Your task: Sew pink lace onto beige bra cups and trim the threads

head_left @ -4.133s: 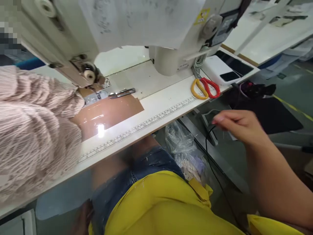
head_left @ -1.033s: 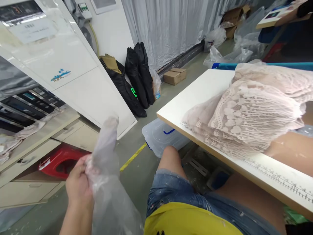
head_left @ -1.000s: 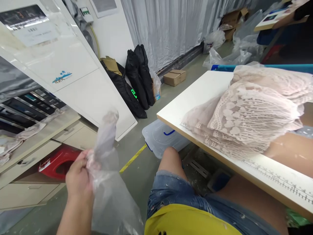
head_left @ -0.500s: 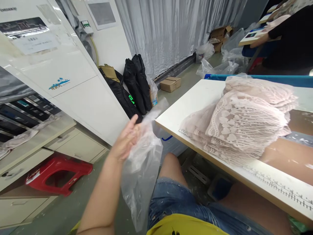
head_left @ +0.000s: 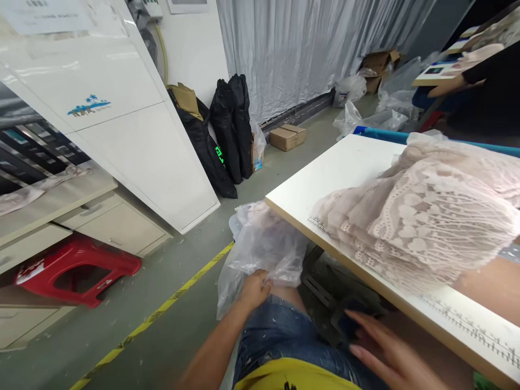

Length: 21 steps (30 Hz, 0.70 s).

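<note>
My left hand (head_left: 255, 288) is closed on the edge of a clear plastic bag (head_left: 255, 252), low in front of my thigh. The bag spreads over a pale container beside the table's corner, and something pinkish shows through it. My right hand (head_left: 384, 346) hangs over my lap below the table edge, thumb and fingers apart, holding nothing. A stack of pale pink lace pieces (head_left: 442, 211) lies on the white table (head_left: 329, 162) above it, with layers fanned toward the near edge.
A white cabinet (head_left: 134, 141) stands at the left, with a red stool (head_left: 77, 271) by the drawers. Black bags (head_left: 231, 130) and a small cardboard box (head_left: 287, 137) rest on the floor. Yellow tape (head_left: 162, 311) crosses the floor. A co-worker's arm (head_left: 455, 84) is at the far right.
My left hand has come down with the plastic bag, from raised beside the table to near my thigh. The bag now lies over the container. My right hand has come into view.
</note>
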{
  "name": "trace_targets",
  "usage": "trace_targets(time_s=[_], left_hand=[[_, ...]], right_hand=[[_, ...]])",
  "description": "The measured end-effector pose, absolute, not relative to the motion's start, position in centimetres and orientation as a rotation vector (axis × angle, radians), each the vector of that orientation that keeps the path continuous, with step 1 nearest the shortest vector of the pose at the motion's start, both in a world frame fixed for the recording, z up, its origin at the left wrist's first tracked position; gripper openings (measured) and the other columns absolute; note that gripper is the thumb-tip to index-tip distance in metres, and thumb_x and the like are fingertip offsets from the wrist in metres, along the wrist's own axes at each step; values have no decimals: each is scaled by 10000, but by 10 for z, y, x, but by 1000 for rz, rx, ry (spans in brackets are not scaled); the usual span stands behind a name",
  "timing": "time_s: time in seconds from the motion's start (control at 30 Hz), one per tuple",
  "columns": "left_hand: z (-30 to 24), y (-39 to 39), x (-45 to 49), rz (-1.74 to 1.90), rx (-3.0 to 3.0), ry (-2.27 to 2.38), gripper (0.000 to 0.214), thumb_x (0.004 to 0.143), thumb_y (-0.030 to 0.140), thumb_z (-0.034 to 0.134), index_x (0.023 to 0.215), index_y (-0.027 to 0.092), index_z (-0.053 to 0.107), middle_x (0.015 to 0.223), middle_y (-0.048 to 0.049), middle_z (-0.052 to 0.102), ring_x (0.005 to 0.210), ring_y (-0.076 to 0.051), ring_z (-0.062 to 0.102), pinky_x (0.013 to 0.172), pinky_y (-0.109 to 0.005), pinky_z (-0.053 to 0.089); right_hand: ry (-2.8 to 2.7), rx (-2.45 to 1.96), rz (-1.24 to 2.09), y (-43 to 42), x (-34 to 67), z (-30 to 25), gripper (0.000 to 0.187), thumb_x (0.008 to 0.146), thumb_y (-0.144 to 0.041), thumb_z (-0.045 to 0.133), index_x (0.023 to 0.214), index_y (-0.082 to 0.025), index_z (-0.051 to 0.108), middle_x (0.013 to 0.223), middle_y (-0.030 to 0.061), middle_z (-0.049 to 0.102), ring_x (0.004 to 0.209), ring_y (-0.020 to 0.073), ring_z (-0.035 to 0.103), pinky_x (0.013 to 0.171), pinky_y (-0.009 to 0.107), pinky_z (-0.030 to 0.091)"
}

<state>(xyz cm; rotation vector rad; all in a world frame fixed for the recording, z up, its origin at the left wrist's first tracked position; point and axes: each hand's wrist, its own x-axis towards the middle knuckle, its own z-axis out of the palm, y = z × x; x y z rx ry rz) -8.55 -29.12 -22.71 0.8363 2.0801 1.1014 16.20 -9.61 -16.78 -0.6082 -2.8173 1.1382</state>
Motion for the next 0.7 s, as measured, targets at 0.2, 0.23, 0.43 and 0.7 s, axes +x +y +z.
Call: trace_targets(time_s=[0.2, 0.23, 0.43, 0.7], left_hand=[[-187, -280, -44, 1163, 997, 1777, 290, 717, 377, 657, 902, 156, 629, 795, -36, 627, 767, -176, 577, 752, -290, 470], [-180, -285, -41, 1222, 978, 1619, 414, 700, 407, 682, 1018, 149, 615, 844, -51, 640, 787, -179, 592, 745, -287, 479], [-153, -347, -73, 1427, 768, 794, 774, 610, 651, 696, 1199, 156, 612, 1270, -184, 548, 1174, -345, 525, 962, -433, 415], [-223, -312, -114, 1283, 601, 1744, 197, 718, 381, 637, 756, 195, 686, 927, -115, 682, 1160, -380, 485, 1024, -509, 333]], right_hand=[[-2920, -126, 1327, -126, 66, -147, 549, 870, -503, 489, 1314, -180, 489, 1317, 172, 507, 1203, 281, 493, 981, 397, 415], [-2907, -82, 1376, -127, 60, -145, 456, 896, -479, 452, 1219, -176, 561, 1178, 153, 595, 1091, 261, 562, 921, 374, 447], [-2595, -523, 1660, -110, 85, -153, 444, 893, -531, 413, 695, -170, 581, 683, 42, 587, 668, 190, 565, 638, 289, 473], [-2656, -255, 1689, -137, 102, -98, 394, 902, -500, 415, 868, -213, 683, 940, 95, 669, 831, 208, 658, 687, 261, 536]])
